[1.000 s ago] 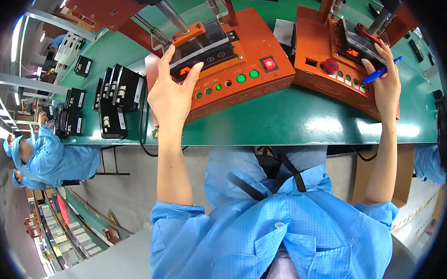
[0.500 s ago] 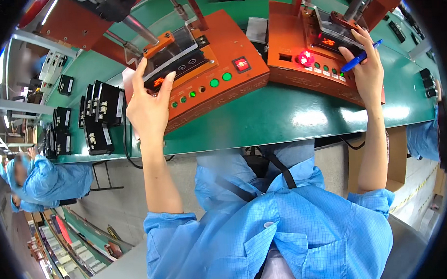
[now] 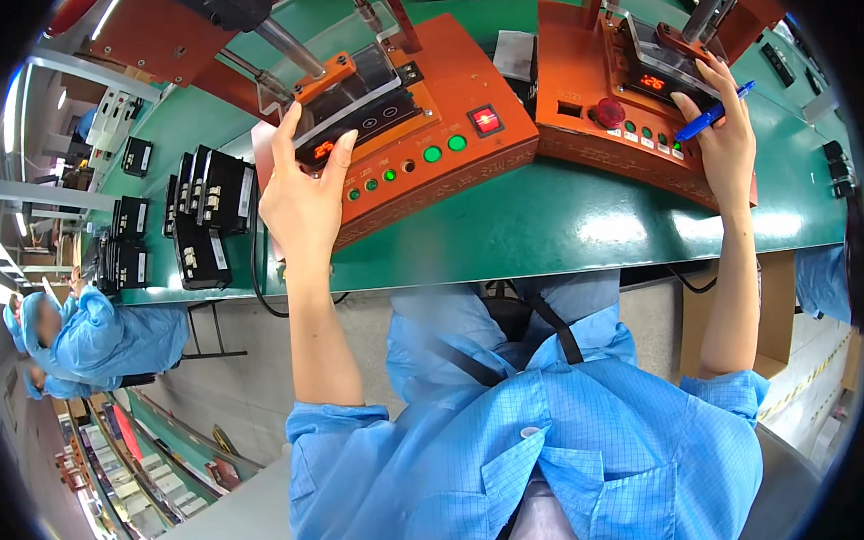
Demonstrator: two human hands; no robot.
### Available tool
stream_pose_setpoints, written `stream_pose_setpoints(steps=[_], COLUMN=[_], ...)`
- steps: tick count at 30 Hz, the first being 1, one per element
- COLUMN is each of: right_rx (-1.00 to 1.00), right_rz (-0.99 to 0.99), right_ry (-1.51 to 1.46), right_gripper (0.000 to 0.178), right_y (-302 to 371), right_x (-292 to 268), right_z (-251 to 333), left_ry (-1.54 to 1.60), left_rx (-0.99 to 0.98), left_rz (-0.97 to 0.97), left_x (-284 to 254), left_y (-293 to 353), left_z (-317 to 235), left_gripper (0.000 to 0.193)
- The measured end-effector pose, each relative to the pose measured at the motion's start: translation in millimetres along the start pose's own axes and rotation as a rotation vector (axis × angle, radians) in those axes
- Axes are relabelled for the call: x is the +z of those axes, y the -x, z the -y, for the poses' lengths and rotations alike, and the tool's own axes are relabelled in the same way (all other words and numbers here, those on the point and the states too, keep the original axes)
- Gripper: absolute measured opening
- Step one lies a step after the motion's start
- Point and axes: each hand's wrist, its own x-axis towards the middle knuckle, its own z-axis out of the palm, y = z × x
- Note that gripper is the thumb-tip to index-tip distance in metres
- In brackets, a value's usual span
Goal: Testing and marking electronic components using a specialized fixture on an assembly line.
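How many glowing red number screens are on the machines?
2: one red number screen is beside the left hand, and the other red number screen is near the right hand.

One head-worn fisheye looks down from close above the blue shirt (image 3: 438, 451), facing the green bench (image 3: 506, 220).

Factory floor, electronics assembly by the look of it. Long green workbench (image 3: 507, 244) across the scene, two orange press rigs (image 3: 473, 78) on it with push buttons and lit indicators. Black boxed modules (image 3: 228, 191) stacked in batches on the left. Co-worker (image 3: 120, 324) at far left in blue smock and cap, same blue as the wearer's smock (image 3: 410, 461). Strip light (image 3: 14, 108) upper left. Right side: cardboard carton (image 3: 784, 320) below bench level, striped tape (image 3: 789, 397) on floor.
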Motion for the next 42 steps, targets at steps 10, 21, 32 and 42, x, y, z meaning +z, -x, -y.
stream_pose_setpoints(steps=[10,21,32,42], right_rx=[0.054,-0.008,0.011,-0.025], right_rz=[-0.009,0.014,-0.014,-0.046], right_ry=[-0.03,0.038,0.014,-0.509], right_gripper=[0.048,0.05,0.049,0.043], right_y=[-0.4,2.1,0.0,-16.4], right_x=[0.5,-4.0,0.1,-29.0], right_z=[5.5,-0.2,1.5,-21.9], left_ry=[0.027,-0.001,0.028,0.374], left_rx=[-0.003,-0.032,-0.02,0.168], left_rz=[-0.009,0.038,0.02,-0.115], left_x=[0.2,-0.2,-2.1,-31.6], left_y=[-0.9,0.9,-1.0,-14.6], left_z=[-1.3,-2.0,-5.5,36.5], left_gripper=[0.068,0.07,0.067,0.044])
